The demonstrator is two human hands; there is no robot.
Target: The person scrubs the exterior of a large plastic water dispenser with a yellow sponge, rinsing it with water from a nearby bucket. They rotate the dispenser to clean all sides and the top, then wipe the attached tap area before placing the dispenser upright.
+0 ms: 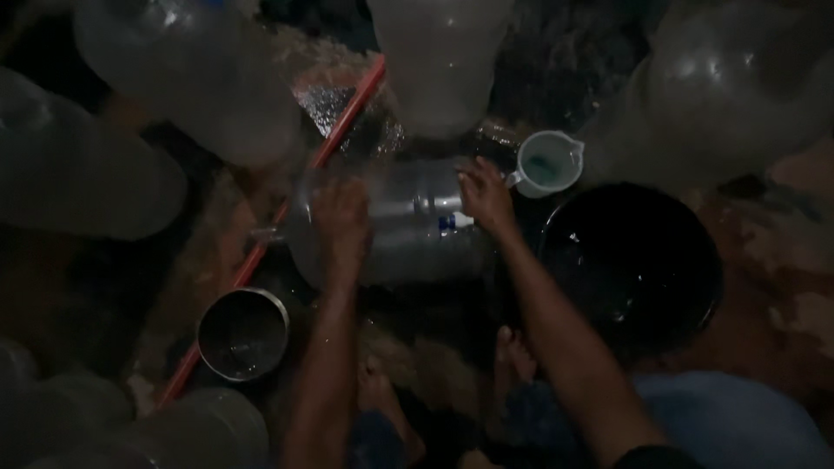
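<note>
A large clear plastic water jug (408, 221) lies on its side on the wet ground in front of me. My left hand (340, 217) presses on the jug's left part, fingers curled over its wall. My right hand (483, 195) rests on the jug's right end, near a small blue and white piece (452, 223) by its neck. Water shines over the jug and the ground around it. My bare feet (514, 352) show below the jug. The scene is dim.
Several big clear jugs (200, 78) stand around the edges. A white plastic pitcher (547, 163) sits to the right, a dark round basin (634, 265) beside it. A small metal pot (243, 334) sits lower left. A thin red pipe (334, 135) crosses diagonally.
</note>
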